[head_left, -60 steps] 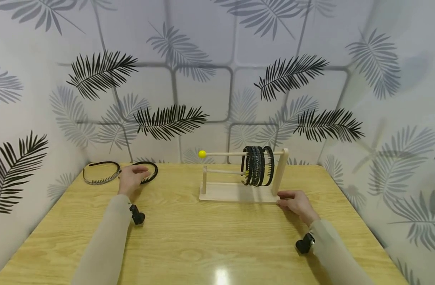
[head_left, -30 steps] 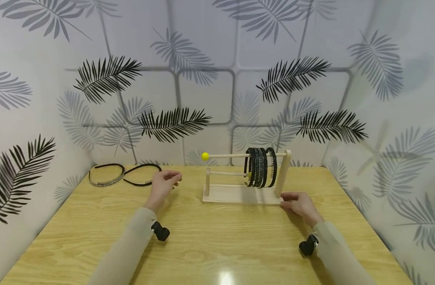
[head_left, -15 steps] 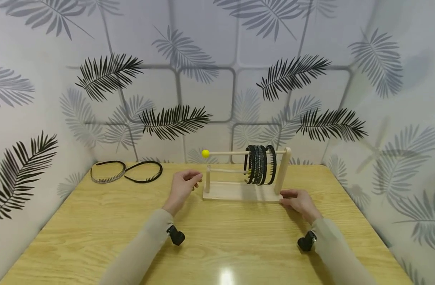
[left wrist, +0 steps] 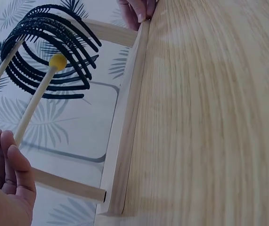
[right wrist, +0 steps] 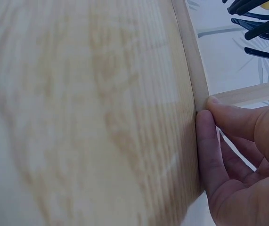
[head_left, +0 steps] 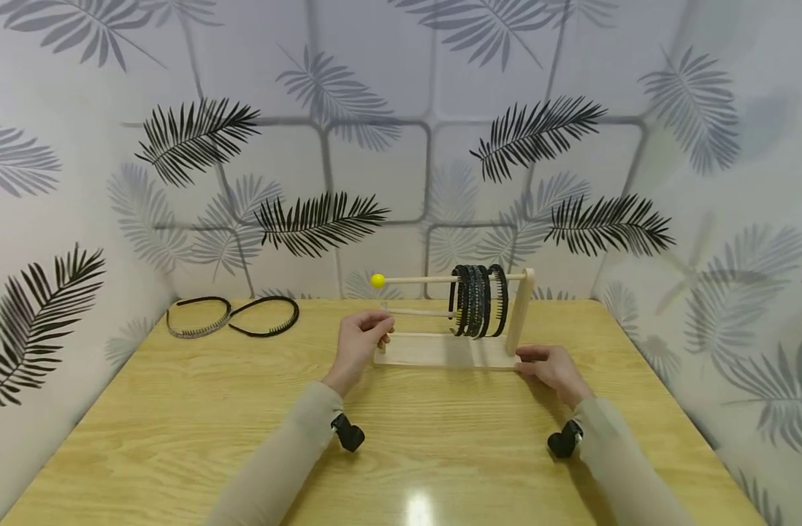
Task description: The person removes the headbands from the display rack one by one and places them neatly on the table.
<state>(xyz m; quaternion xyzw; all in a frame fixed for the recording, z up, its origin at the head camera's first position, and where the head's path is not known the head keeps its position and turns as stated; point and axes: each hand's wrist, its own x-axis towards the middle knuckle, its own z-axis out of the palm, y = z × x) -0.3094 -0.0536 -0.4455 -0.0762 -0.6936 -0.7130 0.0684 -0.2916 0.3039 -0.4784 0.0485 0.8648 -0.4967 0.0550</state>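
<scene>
A wooden headband stand [head_left: 447,351] has two rods; the upper ends in a yellow ball [head_left: 377,280]. Several dark headbands [head_left: 473,301] hang together toward its right side. My left hand [head_left: 361,347] is at the stand's left end, fingers bent, covering the short post [left wrist: 70,185] and the end of the lower rod [left wrist: 33,104]. Whether it grips them is hidden. At the base's right end, my right hand [head_left: 552,371] pinches the edge between thumb and fingers, plainest in the right wrist view.
Two loose headbands lie at the table's back left: a greyish one [head_left: 197,334] and a black one [head_left: 272,332], their ends close together. A leaf-patterned wall [head_left: 401,175] stands behind the wooden table [head_left: 453,453] and along both sides.
My left hand has moved right, from the black headband across the table to the stand's left end. The headband stays behind on the table. My right hand keeps its hold on the base.
</scene>
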